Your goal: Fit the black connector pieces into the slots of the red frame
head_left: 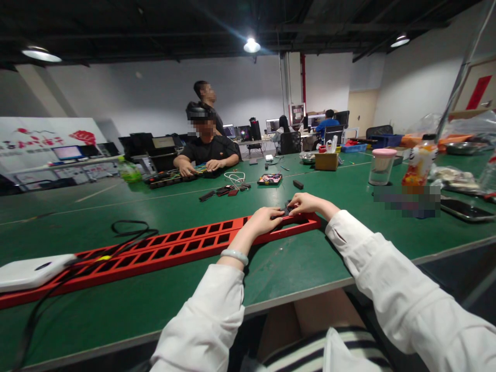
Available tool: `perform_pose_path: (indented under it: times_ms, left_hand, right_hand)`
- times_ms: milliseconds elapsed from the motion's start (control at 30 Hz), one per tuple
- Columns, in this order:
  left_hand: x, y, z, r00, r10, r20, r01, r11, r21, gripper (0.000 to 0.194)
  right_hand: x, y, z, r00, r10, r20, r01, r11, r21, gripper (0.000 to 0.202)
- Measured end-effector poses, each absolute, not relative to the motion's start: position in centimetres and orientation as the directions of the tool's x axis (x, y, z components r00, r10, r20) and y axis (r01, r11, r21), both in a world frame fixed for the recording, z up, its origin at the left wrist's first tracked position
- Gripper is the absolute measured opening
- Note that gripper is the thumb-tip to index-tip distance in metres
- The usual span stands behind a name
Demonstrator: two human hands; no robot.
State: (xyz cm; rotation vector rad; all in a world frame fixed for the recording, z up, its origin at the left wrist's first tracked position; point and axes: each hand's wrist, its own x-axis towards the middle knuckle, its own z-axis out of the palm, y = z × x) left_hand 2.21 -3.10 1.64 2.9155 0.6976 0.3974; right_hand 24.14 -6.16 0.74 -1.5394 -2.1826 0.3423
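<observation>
A long red frame (186,243) with two rows of rectangular openings lies slantwise on the green table. Over its right end, both my hands meet at a small dark part (287,208), whose kind I cannot make out. My left hand (266,219) has its fingers closed on the part's left side, with the wrist above the frame. From the right, my right hand (304,203) pinches the same part between thumb and fingers. My fingers hide much of it. Just beyond my hands, a small dark block (298,184) rests on the table.
A white device (36,271) with black cables (129,230) sits on the frame's left end. Dark and reddish pieces (222,191) lie beyond the frame. At right stand a pink-lidded cup (382,168), a bottle (419,163) and a phone (467,209). A person (209,147) works opposite.
</observation>
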Motion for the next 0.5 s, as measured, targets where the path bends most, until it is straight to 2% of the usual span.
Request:
perform_pose_path:
  times_ms: [500]
  left_hand:
    - [2.27,-3.24,1.81,0.855,0.467,0.224,0.432,-0.882,0.189,0.036]
  right_hand:
    - [23.94,-6.9,1.66,-0.362,0.916,0.175,0.773,0.4,-0.492,0.027]
